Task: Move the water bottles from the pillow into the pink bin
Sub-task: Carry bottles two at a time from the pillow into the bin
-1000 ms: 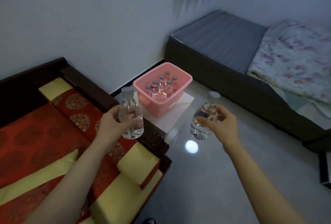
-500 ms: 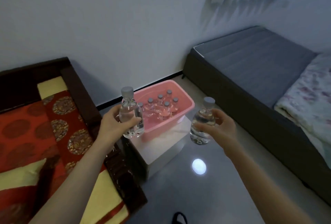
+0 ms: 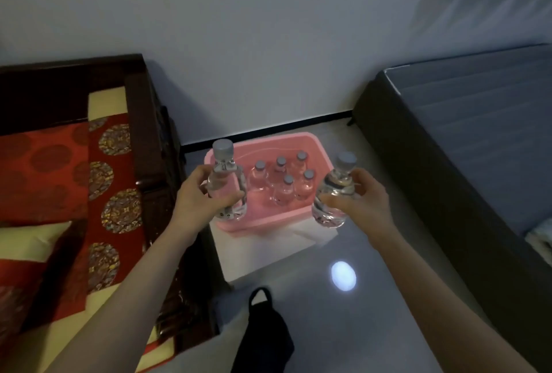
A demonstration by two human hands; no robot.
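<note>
The pink bin [image 3: 307, 142] stands on a white box by the wall, with several clear, grey-capped water bottles [image 3: 283, 189] upright inside. My left hand [image 3: 198, 199] grips a clear water bottle [image 3: 225, 177] upright over the bin's left edge. My right hand [image 3: 366, 202] grips a second water bottle [image 3: 334, 196], tilted, at the bin's right front corner. The pillow is not in view.
A dark wooden sofa frame [image 3: 149, 133] with red and yellow patterned cushions [image 3: 110, 175] fills the left. A grey bed [image 3: 466, 139] lies on the right. The white box [image 3: 268, 250] sits on a glossy tiled floor [image 3: 373, 298]. A dark-clothed leg [image 3: 263, 331] shows at the bottom.
Both hands have carried their bottles closer to the pink bin, and the view has tipped downward. The left bottle now hangs over the bin's left edge.
</note>
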